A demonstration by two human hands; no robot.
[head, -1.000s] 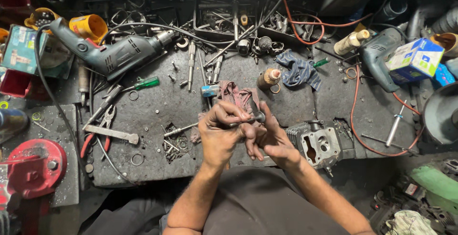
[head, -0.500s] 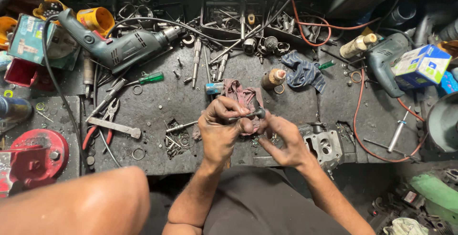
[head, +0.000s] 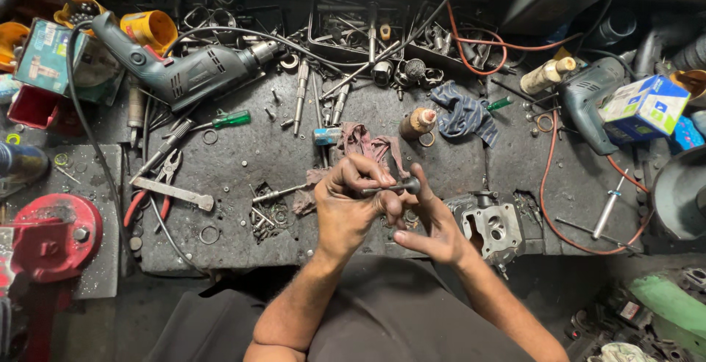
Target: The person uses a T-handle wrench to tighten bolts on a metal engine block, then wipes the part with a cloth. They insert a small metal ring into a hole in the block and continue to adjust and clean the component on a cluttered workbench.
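Left hand [head: 351,204] closed in a fist-like pinch around the stem of a small dark metal valve with a round flat head [head: 397,186]; valve lies roughly level, head pointing right, held above the near edge of the grimy grey workbench [head: 243,178]; right hand [head: 430,222] partly open beneath and beside it, thumb up against the valve head, fingers loosely spread, gripping nothing firmly.

Just right of the right hand: grey cast-metal engine part with round bores [head: 491,226], on the bench edge; just left of the left hand: small heap of dark springs and clips [head: 266,215]; farther left: flat steel bar [head: 173,193] and red-handled pliers [head: 151,193]; at far left a red round vice-like fixture [head: 51,237].

Behind the hands: crumpled reddish-brown rag [head: 371,145], touching the bench; beyond it a blue-and-grey striped cloth [head: 463,116] and a small tan bottle [head: 418,122]; green-handled screwdriver [head: 229,119] left of centre.

Far side: grey-green electric drill [head: 184,72] lying on its side, black cord trailing; yellow cup-shaped part [head: 149,29] beside it; red cable [head: 478,53] looping at upper right; blue-and-white cardboard box [head: 643,108] at far right.
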